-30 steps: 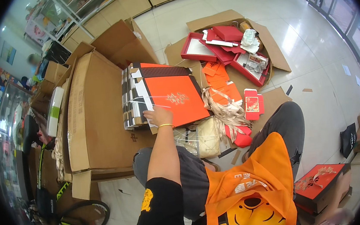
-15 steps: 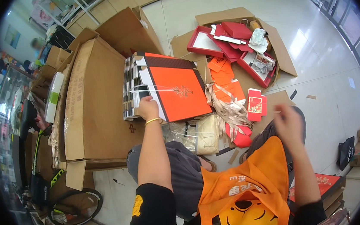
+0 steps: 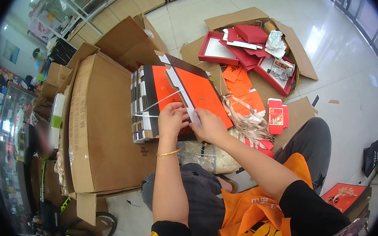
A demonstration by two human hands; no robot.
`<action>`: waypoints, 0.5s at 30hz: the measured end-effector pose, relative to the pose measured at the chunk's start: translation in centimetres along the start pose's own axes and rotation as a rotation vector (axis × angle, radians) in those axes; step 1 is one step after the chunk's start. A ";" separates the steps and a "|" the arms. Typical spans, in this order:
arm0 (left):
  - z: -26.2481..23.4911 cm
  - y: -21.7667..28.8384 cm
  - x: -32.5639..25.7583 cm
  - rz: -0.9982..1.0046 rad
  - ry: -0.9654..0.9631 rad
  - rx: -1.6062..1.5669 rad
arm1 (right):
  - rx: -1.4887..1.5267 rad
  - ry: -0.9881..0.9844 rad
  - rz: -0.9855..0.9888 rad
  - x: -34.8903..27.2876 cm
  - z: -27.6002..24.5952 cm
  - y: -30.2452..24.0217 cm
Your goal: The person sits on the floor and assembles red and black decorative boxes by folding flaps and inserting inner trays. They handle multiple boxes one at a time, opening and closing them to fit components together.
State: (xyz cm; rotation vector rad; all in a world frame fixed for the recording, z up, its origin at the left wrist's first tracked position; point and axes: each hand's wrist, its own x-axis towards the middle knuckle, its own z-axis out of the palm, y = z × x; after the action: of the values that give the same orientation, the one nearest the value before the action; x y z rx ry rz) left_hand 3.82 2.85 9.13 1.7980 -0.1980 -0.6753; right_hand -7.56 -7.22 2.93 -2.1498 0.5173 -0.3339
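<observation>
A stack of flat-folded orange gift bags (image 3: 161,86) with dark bands and white edges stands against the big carton, a pale strap (image 3: 160,101) across it. The foremost folded bag (image 3: 203,96) leans away to the right, its white flap facing me. My right hand (image 3: 210,126) pinches the lower end of that flap. Just left of the flap is my left hand (image 3: 173,118), wearing a gold bangle. Its fingers are loosely bent and apart, with nothing seen in them. Whether its fingertips touch the flap is hard to see.
A large brown carton (image 3: 111,116) stands at left, a bicycle (image 3: 46,191) beyond it. Farther right, an opened carton (image 3: 298,48) holds red boxes and crumpled paper. Beige ribbons (image 3: 246,119) and a small red box (image 3: 276,115) lie before me. Another orange bag stack (image 3: 346,196) sits lower right.
My right hand has come in from the right and taken the foremost bag's white flap. That bag has shifted right, away from the stack. My left hand has moved right.
</observation>
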 end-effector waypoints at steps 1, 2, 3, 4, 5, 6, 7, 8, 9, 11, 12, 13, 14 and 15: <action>0.5 0.3 0.0 0.011 -0.015 0.021 | -0.003 0.042 0.012 0.0 -0.3 0.4; 0.7 0.3 0.2 0.010 -0.013 -0.008 | -0.024 0.064 0.006 0.1 -0.6 0.5; 0.9 0.4 0.7 0.004 -0.031 -0.021 | -0.046 0.088 0.001 0.1 -1.0 0.6; 1.3 0.4 1.3 -0.003 -0.049 -0.035 | -0.069 0.111 -0.004 0.1 -1.5 0.8; 1.5 0.4 1.7 -0.009 -0.064 -0.046 | -0.088 0.093 -0.022 -0.1 -1.9 0.9; 2.0 0.1 2.1 0.002 -0.045 0.065 | -0.107 0.075 -0.040 -0.3 -2.5 0.8; 2.6 -0.2 2.3 0.050 -0.020 0.169 | -0.126 0.058 -0.058 -0.4 -2.8 0.9; 2.9 -1.9 3.5 0.146 0.073 0.334 | -0.163 0.102 -0.116 -1.1 -2.8 1.0; 3.5 -2.5 4.3 0.244 0.163 0.496 | -0.175 0.113 -0.130 -1.7 -2.8 1.1; 4.3 -3.3 4.4 0.208 0.117 0.384 | -0.200 0.141 -0.149 -3.2 -3.1 1.5; 5.1 -3.2 4.1 0.190 0.088 0.329 | -0.228 0.156 -0.177 -3.6 -3.5 2.2; 5.9 -3.1 3.9 0.229 0.052 0.283 | -0.235 0.151 -0.154 -4.0 -4.0 2.8; 6.4 -3.0 3.7 0.267 0.021 0.244 | -0.233 0.145 -0.133 -4.3 -4.6 2.9; 6.8 -3.0 3.5 0.305 -0.010 0.206 | -0.229 0.139 -0.113 -4.4 -5.0 2.9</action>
State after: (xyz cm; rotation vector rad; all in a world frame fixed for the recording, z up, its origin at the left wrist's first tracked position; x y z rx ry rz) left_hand 2.46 -3.32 3.91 1.9069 -0.5534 -0.4593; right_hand -14.24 -10.18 3.28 -2.3953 0.5357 -0.5111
